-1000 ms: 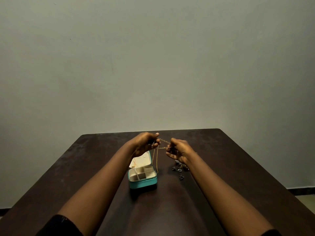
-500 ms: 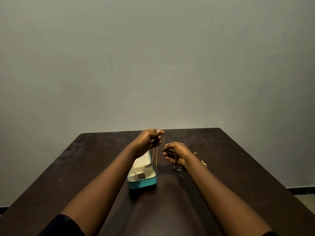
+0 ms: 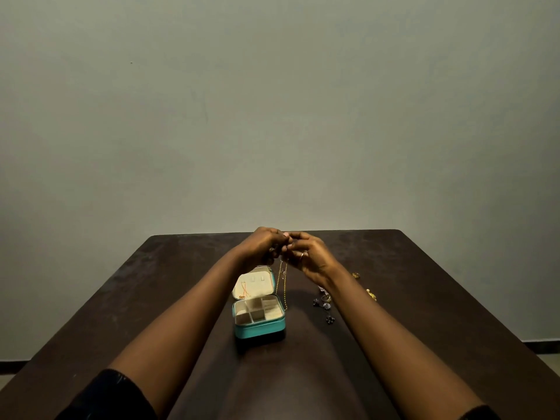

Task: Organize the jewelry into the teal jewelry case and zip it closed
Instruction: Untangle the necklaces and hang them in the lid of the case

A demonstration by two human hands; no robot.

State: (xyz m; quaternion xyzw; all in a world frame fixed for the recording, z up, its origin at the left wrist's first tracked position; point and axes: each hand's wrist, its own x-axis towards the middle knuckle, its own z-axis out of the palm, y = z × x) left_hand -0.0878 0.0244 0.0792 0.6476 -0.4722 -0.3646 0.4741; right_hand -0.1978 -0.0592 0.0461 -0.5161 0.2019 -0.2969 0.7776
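Observation:
The teal jewelry case (image 3: 260, 328) stands open at the table's middle, cream compartments showing and its lid tilted back. My left hand (image 3: 262, 245) and my right hand (image 3: 309, 256) meet above and behind the case, fingertips together, both pinching a thin gold chain necklace (image 3: 284, 283). The chain hangs down in a loop beside the case's right edge. Small dark earrings and a ring (image 3: 325, 301) lie on the table right of the case, partly under my right forearm. Two gold pieces (image 3: 371, 294) lie further right.
The dark brown table (image 3: 439, 298) reaches to a plain grey wall. Its far edge lies just behind my hands. Both forearms stretch from the near edge toward the case, one on each side of it.
My hands have come together and risen a little. The chain, earlier stretched sideways between them, now hangs straight down from their joined fingertips.

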